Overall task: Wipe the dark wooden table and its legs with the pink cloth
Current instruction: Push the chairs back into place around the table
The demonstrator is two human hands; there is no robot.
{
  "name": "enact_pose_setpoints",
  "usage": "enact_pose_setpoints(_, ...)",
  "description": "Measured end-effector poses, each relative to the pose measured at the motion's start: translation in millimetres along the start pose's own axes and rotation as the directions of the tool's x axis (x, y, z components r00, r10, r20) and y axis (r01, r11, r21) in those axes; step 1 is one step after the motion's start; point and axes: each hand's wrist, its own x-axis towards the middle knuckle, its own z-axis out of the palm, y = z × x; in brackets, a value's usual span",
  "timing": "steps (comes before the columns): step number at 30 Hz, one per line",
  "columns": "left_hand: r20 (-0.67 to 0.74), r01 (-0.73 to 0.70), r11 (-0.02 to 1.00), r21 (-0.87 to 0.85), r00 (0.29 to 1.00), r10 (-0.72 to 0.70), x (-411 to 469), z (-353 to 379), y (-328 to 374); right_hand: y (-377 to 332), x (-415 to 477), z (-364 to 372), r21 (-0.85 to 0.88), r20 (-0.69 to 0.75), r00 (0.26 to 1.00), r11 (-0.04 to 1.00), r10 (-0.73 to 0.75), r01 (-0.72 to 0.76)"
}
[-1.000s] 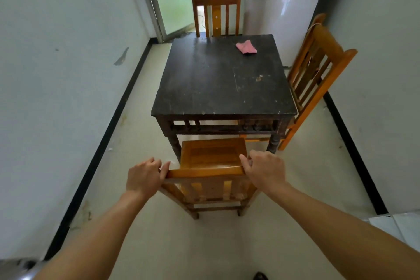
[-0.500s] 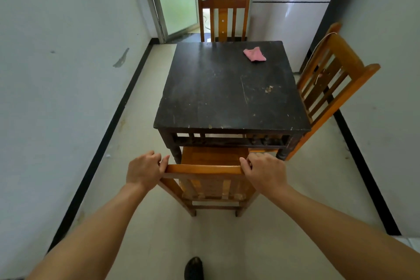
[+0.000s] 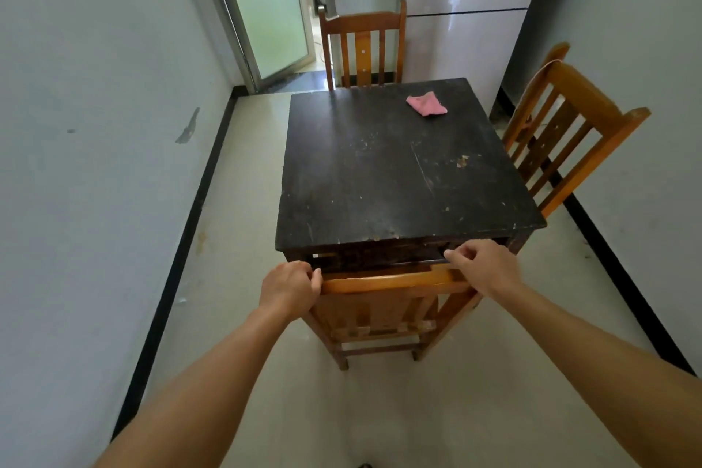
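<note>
A: In the upper middle of the frame, a little right of centre, the pink cloth (image 3: 426,104) lies crumpled on the desk (image 3: 380,171), near its far right corner. Nothing is touching it.

B: So how much of the wiping is done?

A: None, as I judge it. The dark top shows pale scuffs and specks across the centre and along the near edge. The cloth sits well apart from both hands. The top and all the legs are left to do.

B: Where are the hands, then?

A: Lower centre. Both arms reach in from the bottom corners of the frame to the near chair (image 3: 387,283). Its back is close against the desk's near edge, and its seat is out of sight beneath the top. The left grip (image 3: 288,287) is clenched round the left end of the chair's top rail, thumb on the near face. The right grip (image 3: 484,266) is curled over the right end of the same rail, knuckles up, fingertips close under the desk's apron.

B: Is the chair going in or out?

A: I can't tell. My guess is that it has to do with reaching the legs.

B: Can you see the legs?

A: Barely. The top and the chair hide most of them.

B: Anything else?

A: A second chair (image 3: 362,46) stands at top centre, a third chair (image 3: 569,118) is at the right, and a white fridge (image 3: 463,11) stands behind.
</note>
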Motion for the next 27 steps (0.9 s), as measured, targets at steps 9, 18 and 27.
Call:
enact_pose_setpoints(9,0.014,-0.014,1.0,-0.025,1.0,0.014,29,-7,-7,-18,12,2,-0.145,-0.038,0.998,0.989,-0.043,0.037)
enact_pose_setpoints(18,0.035,0.048,0.997,-0.055,0.998,-0.046,18,-1,13,-1,23,-6,-0.203,-0.006,0.998,0.977,-0.07,0.067)
enact_pose_setpoints(27,0.102,0.024,0.999,0.032,0.994,-0.028,23,-3,9,-4,16,-11,-0.213,0.058,0.995,0.973,-0.083,0.094)
